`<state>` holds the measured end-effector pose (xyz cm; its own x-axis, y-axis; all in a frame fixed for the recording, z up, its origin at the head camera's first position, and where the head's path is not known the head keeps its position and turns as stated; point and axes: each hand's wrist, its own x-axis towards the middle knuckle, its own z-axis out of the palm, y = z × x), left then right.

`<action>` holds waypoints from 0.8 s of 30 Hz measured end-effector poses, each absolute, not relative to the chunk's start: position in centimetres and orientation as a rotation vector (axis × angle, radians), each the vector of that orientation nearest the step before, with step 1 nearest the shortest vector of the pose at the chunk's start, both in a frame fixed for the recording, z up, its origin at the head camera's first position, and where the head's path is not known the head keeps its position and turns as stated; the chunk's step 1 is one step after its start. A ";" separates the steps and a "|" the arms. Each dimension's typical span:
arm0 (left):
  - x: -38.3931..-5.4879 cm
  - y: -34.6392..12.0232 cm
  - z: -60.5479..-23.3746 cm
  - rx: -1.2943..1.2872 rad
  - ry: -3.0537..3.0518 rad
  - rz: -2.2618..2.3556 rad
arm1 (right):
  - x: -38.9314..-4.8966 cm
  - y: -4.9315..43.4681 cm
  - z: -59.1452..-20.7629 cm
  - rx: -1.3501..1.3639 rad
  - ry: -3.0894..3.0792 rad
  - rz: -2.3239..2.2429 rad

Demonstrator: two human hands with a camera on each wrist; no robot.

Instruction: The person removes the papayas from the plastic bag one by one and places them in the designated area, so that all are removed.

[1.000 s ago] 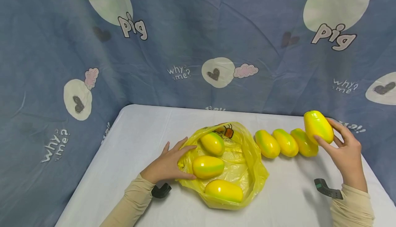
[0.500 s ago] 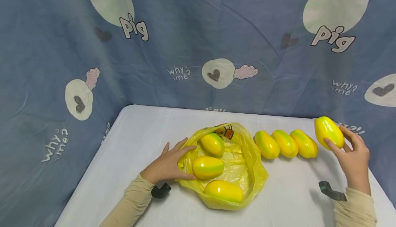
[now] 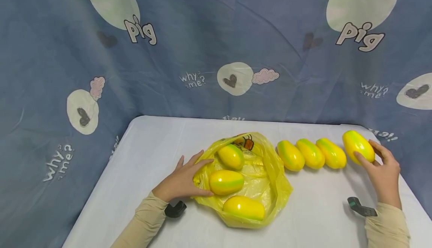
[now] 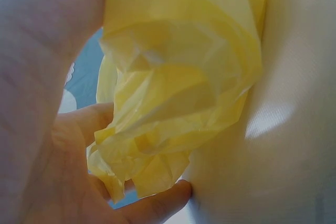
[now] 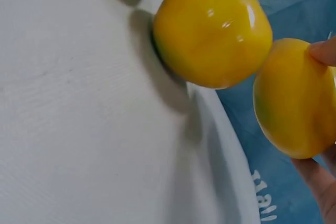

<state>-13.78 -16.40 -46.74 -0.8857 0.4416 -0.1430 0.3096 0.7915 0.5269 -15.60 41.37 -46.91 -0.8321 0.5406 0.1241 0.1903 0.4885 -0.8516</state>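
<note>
My right hand (image 3: 384,171) holds a glossy yellow-green mango (image 3: 358,147) at the table's far right, thumb in front and fingers behind. It is just right of three mangoes lying in a row, the closest being the right-hand mango (image 3: 331,153). In the right wrist view the held mango (image 5: 296,100) overlaps this neighbour (image 5: 212,31). My left hand (image 3: 183,178) rests on the left side of a yellow plastic bag (image 3: 280,188), fingers and thumb spread at its rim. The left wrist view has the crumpled bag (image 4: 173,87) between thumb and fingers.
Inside the opened bag lie three mangoes, including a lower mango (image 3: 244,208) and a middle mango (image 3: 226,182). All stand on a white-covered table (image 3: 162,139). A blue printed cloth (image 3: 175,45) hangs behind and beside it. Black devices sit on both wrists.
The right hand has carried its mango rightward and slightly down, away from in front of the row. The left hand and bag stay put. The head view has shifted slightly.
</note>
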 end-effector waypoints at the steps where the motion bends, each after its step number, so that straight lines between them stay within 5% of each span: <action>1: -13.8 -16.4 -46.8 0.584 2.725 0.735 | -15.7 41.4 -47.0 -0.623 -2.374 1.267; 24: -13.9 -16.4 -46.8 0.594 2.745 0.731 | -16.0 41.7 -49.4 -0.509 -2.599 1.246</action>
<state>-13.88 -16.35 -46.82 -0.8889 0.4414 -0.1224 0.3221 0.7923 0.5183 -15.98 41.71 -49.39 -0.9172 0.3961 0.0435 0.2142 0.5821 -0.7844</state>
